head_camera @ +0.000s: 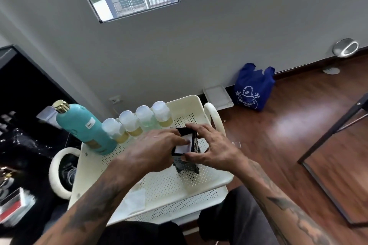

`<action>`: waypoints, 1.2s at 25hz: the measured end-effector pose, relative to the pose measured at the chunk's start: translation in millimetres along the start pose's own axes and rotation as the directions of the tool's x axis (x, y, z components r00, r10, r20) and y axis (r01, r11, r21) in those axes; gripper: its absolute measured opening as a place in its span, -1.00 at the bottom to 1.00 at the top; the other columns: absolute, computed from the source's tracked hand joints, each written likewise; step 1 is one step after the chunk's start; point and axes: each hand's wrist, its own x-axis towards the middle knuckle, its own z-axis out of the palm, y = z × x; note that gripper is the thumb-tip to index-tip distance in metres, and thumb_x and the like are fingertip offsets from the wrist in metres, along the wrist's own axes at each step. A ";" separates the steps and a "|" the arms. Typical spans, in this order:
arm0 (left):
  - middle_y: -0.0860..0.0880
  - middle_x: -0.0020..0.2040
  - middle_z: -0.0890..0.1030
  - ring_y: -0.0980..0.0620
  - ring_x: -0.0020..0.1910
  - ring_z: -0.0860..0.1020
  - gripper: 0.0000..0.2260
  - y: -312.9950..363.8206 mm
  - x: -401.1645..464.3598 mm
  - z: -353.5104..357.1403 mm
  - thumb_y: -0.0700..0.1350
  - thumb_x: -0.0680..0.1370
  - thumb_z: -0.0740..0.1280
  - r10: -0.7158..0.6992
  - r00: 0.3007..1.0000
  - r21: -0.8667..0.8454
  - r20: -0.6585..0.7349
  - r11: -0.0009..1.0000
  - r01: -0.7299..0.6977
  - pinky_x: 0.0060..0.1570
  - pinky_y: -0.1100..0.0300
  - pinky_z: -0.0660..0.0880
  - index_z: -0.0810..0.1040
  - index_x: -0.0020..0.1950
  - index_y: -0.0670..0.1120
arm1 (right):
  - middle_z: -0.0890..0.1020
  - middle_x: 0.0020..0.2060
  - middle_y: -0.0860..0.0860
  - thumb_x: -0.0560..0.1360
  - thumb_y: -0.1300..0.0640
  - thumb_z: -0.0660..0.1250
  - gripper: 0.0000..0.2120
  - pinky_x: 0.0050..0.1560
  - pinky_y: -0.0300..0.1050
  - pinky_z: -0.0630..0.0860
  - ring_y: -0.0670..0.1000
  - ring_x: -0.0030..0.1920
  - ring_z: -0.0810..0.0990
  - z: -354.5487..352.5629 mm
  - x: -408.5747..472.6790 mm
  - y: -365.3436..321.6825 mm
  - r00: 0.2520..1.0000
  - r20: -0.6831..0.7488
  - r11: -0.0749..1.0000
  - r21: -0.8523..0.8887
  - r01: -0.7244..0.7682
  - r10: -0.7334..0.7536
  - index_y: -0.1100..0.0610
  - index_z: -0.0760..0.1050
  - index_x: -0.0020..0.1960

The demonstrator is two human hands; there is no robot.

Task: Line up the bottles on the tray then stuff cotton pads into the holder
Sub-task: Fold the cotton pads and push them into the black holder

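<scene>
Pads pressed into the holder on the tray

The black holder (186, 148) is gripped by the right hand (211, 146) on the tray (199, 177); white pads (184, 146) are pressed by the left hand (153, 145)'s straight fingers. Bottles (137, 120) are lined up behind.

1. Both forearms reach forward, and the hands meet over the middle.
2. The left hand (157, 145) lies palm down, its fingertips pressing downward.
3. The right hand (212, 146) has its fingers spread and bent, the thumb tucked underneath in a grip.
</scene>
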 end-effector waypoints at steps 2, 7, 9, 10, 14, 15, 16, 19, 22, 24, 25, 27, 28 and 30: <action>0.06 0.26 0.57 -0.06 0.18 0.55 -0.56 6.7 14.8 -0.5 -0.19 0.52 0.24 -0.040 0.944 0.199 0.329 0.980 -0.028 0.10 -0.01 0.54 0.48 0.36 0.15 | 0.36 0.36 -0.17 0.37 -0.14 0.50 -0.20 0.33 -0.13 0.41 -0.13 0.31 0.42 -0.8 -0.3 -1.3 1.000 0.007 1.000 -0.021 -0.002 0.002 -0.17 0.21 0.51; -0.04 0.10 0.63 -0.08 -0.05 0.54 -0.67 11.2 36.6 -0.4 -0.21 0.54 0.24 -0.118 0.869 0.342 0.480 0.938 -0.062 -0.10 0.09 0.48 0.53 0.29 -0.03 | 0.35 0.38 -0.19 0.37 -0.15 0.50 -0.20 0.34 -0.11 0.41 -0.13 0.33 0.41 -0.1 1.1 -2.1 1.000 0.016 0.999 -0.035 -0.021 0.022 -0.20 0.19 0.51; -0.01 0.14 0.63 -0.08 0.03 0.57 -0.60 0.9 24.8 -2.4 -0.26 0.51 0.23 0.003 0.921 0.215 0.390 0.972 -0.095 -0.07 0.07 0.53 0.52 0.30 0.06 | 0.35 0.37 -0.20 0.37 -0.15 0.51 -0.20 0.36 -0.10 0.40 -0.15 0.32 0.40 -0.5 -0.9 -2.6 0.999 0.016 0.999 -0.021 -0.032 0.033 -0.22 0.20 0.50; 0.06 0.19 0.62 -0.04 0.08 0.57 -0.53 -7.4 11.2 -2.2 -0.30 0.50 0.24 0.063 0.960 0.068 0.273 0.994 -0.084 -0.01 0.09 0.55 0.52 0.31 0.13 | 0.35 0.37 -0.20 0.36 -0.15 0.51 -0.20 0.36 -0.10 0.39 -0.15 0.32 0.40 -2.1 -1.5 -2.1 0.999 0.016 0.999 -0.021 -0.039 0.039 -0.23 0.19 0.50; 0.24 0.00 0.63 0.21 -0.29 0.55 -0.60 -60.8 -78.4 37.2 -0.31 0.49 0.38 -0.231 0.926 -0.547 -0.298 0.836 0.032 -0.23 0.47 0.44 0.63 0.11 0.19 | 0.35 0.37 -0.24 0.33 -0.22 0.50 -0.18 0.27 -0.19 0.36 -0.19 0.31 0.40 -1.8 -1.1 -7.7 0.998 0.038 0.998 -0.039 -0.051 0.053 -0.27 0.19 0.48; 0.20 -0.08 0.65 0.20 -0.35 0.55 -0.66 -70.7 -99.0 54.5 -0.27 0.48 0.42 -0.355 0.901 -0.596 -0.250 0.789 0.145 -0.30 0.47 0.44 0.64 0.01 0.19 | 0.35 0.37 -0.23 0.33 -0.22 0.51 -0.18 0.26 -0.20 0.37 -0.20 0.29 0.41 -1.2 -0.7 -10.9 0.998 0.040 0.998 -0.033 -0.056 0.057 -0.25 0.20 0.49; 0.15 -0.14 0.66 0.19 -0.35 0.56 -0.74 -78.9 -114.8 73.7 -0.22 0.47 0.45 -0.440 0.890 -0.626 -0.116 0.728 0.279 -0.32 0.45 0.45 0.64 -0.08 0.19 | 0.35 0.38 -0.22 0.34 -0.20 0.51 -0.17 0.26 -0.20 0.39 -0.20 0.28 0.41 -1.1 -0.3 -15.0 0.997 0.047 0.997 -0.035 -0.067 0.069 -0.23 0.20 0.50; 0.10 -0.23 0.68 0.17 -0.27 0.60 -0.87 -86.7 -126.5 119.1 0.05 0.38 0.54 -0.472 0.846 -0.613 0.250 0.599 0.515 -0.30 0.38 0.47 0.66 -0.18 0.04 | 0.28 0.47 -0.16 0.37 -0.20 0.48 -0.15 0.32 -0.08 0.42 -0.12 0.33 0.39 -3.9 -4.6 -32.3 0.987 0.056 0.976 -0.169 -0.136 0.147 -0.20 0.13 0.54; 0.09 -0.35 0.63 0.21 -0.40 0.54 -0.67 -91.0 -115.9 146.8 0.18 0.27 0.58 -0.515 0.805 -0.663 0.295 0.496 0.561 -0.45 0.38 0.37 0.62 -0.23 -0.03 | 0.38 0.37 -0.10 0.43 -0.20 0.43 -0.36 0.27 -0.10 0.40 -0.10 0.31 0.37 10.5 -16.9 -60.9 0.955 -0.253 0.898 -0.439 0.031 -0.156 -0.17 0.32 0.46; 0.10 -0.37 0.62 0.22 -0.43 0.52 -0.68 -91.5 -109.6 156.9 0.17 0.26 0.59 -0.526 0.796 -0.668 0.298 0.480 0.568 -0.56 0.44 0.30 0.60 -0.25 -0.02 | 0.50 0.16 -0.12 0.47 -0.11 0.39 -0.64 0.09 -0.27 0.43 -0.16 0.09 0.47 38.3 -16.2 -89.0 0.855 -0.323 0.874 -0.411 0.260 -0.407 -0.11 0.52 0.25; 0.10 -0.37 0.61 0.21 -0.43 0.52 -0.68 -91.7 -107.9 160.5 0.16 0.25 0.60 -0.530 0.794 -0.675 0.298 0.472 0.567 -0.60 0.46 0.28 0.60 -0.25 -0.02 | 0.52 0.08 -0.13 0.49 -0.07 0.37 -0.74 0.00 -0.27 0.47 -0.15 -0.02 0.51 57.0 -11.0 -99.6 0.856 -0.235 0.851 -0.391 0.350 -0.460 -0.09 0.56 0.16; 0.08 -0.35 0.62 0.19 -0.41 0.53 -0.66 -91.3 -106.0 165.2 0.15 0.23 0.60 -0.544 0.790 -0.682 0.283 0.464 0.565 -0.58 0.42 0.30 0.60 -0.23 -0.04 | 0.55 0.06 -0.13 0.53 -0.01 0.35 -0.83 -0.03 -0.15 0.53 -0.09 -0.09 0.58 98.9 9.0 -108.9 0.921 0.081 0.839 -0.388 0.382 -0.382 -0.08 0.59 0.11; 0.06 -0.33 0.63 0.17 -0.38 0.55 -0.65 -92.3 -106.5 166.5 0.15 0.22 0.60 -0.553 0.785 -0.681 0.279 0.462 0.568 -0.53 0.36 0.33 0.60 -0.22 -0.05 | 0.55 0.11 -0.10 0.54 0.01 0.34 -0.81 0.03 -0.12 0.53 -0.05 -0.03 0.59 120.6 22.0 -107.0 0.936 0.218 0.833 -0.430 0.347 -0.277 -0.06 0.59 0.14; 0.02 -0.28 0.68 0.09 -0.30 0.63 -0.63 -93.3 -107.0 168.2 0.12 0.21 0.60 -0.553 0.788 -0.695 0.272 0.454 0.558 -0.43 0.26 0.43 0.63 -0.18 -0.09 | 0.49 0.23 -0.04 0.55 0.01 0.34 -0.73 0.14 -0.10 0.48 0.04 0.11 0.55 154.5 43.9 -91.0 0.935 0.349 0.786 -0.562 0.258 -0.057 -0.04 0.54 0.24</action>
